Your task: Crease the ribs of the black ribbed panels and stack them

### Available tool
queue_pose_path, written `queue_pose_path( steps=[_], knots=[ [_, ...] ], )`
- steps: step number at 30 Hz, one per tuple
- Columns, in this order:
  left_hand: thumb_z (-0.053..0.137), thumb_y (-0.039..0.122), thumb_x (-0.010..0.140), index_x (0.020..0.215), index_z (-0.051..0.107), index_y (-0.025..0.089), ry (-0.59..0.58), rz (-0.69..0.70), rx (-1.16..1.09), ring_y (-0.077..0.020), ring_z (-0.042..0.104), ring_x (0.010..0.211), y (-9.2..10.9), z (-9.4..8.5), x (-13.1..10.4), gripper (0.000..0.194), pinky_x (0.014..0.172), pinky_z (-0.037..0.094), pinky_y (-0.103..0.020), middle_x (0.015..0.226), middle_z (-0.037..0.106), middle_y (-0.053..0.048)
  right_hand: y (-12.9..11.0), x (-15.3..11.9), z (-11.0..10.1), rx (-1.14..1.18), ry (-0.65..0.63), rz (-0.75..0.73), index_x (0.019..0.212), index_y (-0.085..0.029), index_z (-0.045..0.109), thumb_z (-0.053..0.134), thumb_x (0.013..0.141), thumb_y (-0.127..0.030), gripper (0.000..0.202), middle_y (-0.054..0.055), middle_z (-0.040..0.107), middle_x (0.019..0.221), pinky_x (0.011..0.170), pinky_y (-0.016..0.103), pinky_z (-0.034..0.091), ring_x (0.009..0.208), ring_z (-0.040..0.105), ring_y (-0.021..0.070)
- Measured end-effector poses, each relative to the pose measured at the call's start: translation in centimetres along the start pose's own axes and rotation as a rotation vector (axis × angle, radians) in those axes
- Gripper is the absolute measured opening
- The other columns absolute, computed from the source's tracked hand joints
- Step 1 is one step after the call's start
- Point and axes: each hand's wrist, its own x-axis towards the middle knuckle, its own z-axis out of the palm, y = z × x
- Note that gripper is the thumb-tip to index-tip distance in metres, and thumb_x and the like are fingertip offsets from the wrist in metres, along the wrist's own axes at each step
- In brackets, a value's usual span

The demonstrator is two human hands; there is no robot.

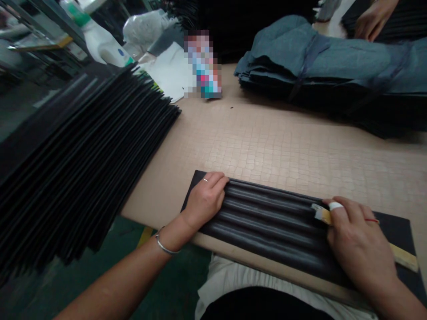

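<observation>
I have the black ridged board (273, 218) lying along the near edge of the table (253, 138), its long sides running roughly with that edge. On its left end I rest my left hand (207, 195), the fingers bent close together at the board's far side; I cannot tell whether they pinch it or only press down. My right hand (358, 240) is over the board's right part, closed around a yellowish tool (405, 258), whose pale tip sticks out past the fingers above the ridges. Toward the table's left edge I see a thick stack of black sheets (83, 146), fanned and well apart from the board. A white bottle (103, 42) stands beyond it. Near the far right corner lies a tied bundle of grey cloth (347, 58), with a co-worker's hand (372, 22) behind it.
</observation>
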Motion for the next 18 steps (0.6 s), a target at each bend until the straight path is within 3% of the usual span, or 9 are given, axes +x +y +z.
queue_pose_path(
  steps=[3,6,9,11,14,18],
  knots=[
    [0.046,0.01,0.098,0.123,0.065,0.016,-0.009,-0.057,0.024,-0.0266,0.062,0.115,-2.1,-0.9,-1.3,0.032,0.104,0.056,-0.048,0.12,0.068,-0.013,3.3,-2.6,-0.3,-0.042,-0.018,0.088,0.119,-0.014,0.06,0.047,0.089,-0.018,0.033,0.018,0.061,0.124,0.089,0.051,0.054,0.108,0.058,0.0379],
    [0.051,0.018,0.1,0.139,0.057,0.02,-0.05,-0.104,-0.014,-0.0279,0.06,0.129,-2.3,-1.8,-3.3,0.04,0.112,0.052,-0.051,0.137,0.064,-0.013,5.2,-5.8,-1.4,-0.037,-0.046,0.155,0.129,-0.012,0.058,0.045,0.092,-0.025,0.042,0.02,0.06,0.133,0.093,0.054,0.053,0.114,0.059,0.0404],
    [0.056,0.031,0.101,0.158,0.037,0.023,-0.184,-0.09,-0.026,-0.0327,0.042,0.151,-1.2,-2.5,-6.3,0.061,0.121,0.042,-0.056,0.163,0.043,-0.015,4.7,-9.2,-2.6,0.032,-0.079,0.172,0.145,-0.01,0.051,0.043,0.096,-0.027,0.053,0.019,0.049,0.152,0.107,0.057,0.048,0.131,0.054,0.0413],
    [0.058,0.037,0.1,0.163,0.029,0.023,-0.239,-0.048,0.022,-0.0356,0.032,0.156,-0.1,-2.5,-8.0,0.071,0.124,0.036,-0.06,0.168,0.034,-0.015,3.7,-10.7,-2.9,0.046,-0.07,0.159,0.152,-0.01,0.044,0.045,0.098,-0.025,0.056,0.018,0.042,0.16,0.113,0.057,0.044,0.14,0.047,0.04],
    [0.058,0.037,0.099,0.164,0.027,0.023,-0.207,-0.027,0.077,-0.0354,0.031,0.157,0.6,-1.9,-8.4,0.073,0.125,0.032,-0.06,0.168,0.035,-0.015,3.1,-10.4,-2.4,-0.001,0.0,0.171,0.153,-0.013,0.043,0.05,0.099,-0.018,0.055,0.017,0.046,0.158,0.114,0.054,0.044,0.142,0.047,0.0357],
    [0.055,0.037,0.1,0.162,0.032,0.024,-0.17,-0.063,0.073,-0.0327,0.029,0.158,-0.7,-0.4,-4.7,0.067,0.126,0.03,-0.059,0.168,0.035,-0.013,5.3,-6.5,-0.9,-0.004,0.039,0.19,0.146,-0.014,0.05,0.05,0.098,-0.013,0.048,0.016,0.05,0.154,0.114,0.055,0.043,0.141,0.048,0.0341]
  ],
)
